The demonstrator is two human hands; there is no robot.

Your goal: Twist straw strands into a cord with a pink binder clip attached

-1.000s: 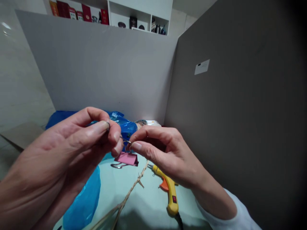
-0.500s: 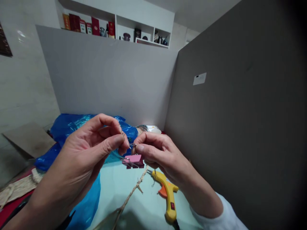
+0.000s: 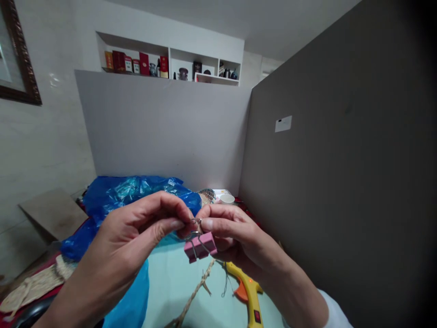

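Note:
In front of me my left hand [image 3: 143, 241] is closed, thumb and index fingertip pinching a tiny metal ring [image 3: 194, 221]. My right hand [image 3: 239, 234] pinches a second small metal loop [image 3: 199, 221] right beside it. The two fingertips almost meet, so most of both pieces is hidden. Just below hangs a pink binder clip [image 3: 200, 247] with wire handles, close against my right fingers; what its jaws grip I cannot make out. A thin braided straw cord [image 3: 194, 296] runs down from under the clip toward the near edge.
A yellow hot glue gun [image 3: 251, 291] with an orange trigger lies on the pale green tabletop [image 3: 164, 278], beside a thin dark wire loop [image 3: 224, 282]. Blue plastic bags [image 3: 116, 196] are piled behind my left hand. A white bowl [image 3: 227, 199] stands at the back. Grey panels [image 3: 164, 132] enclose the table.
My hands have come closer together, bringing the small metal pieces side by side. The pink clip has turned, its handles now facing me. The camera view has tilted up.

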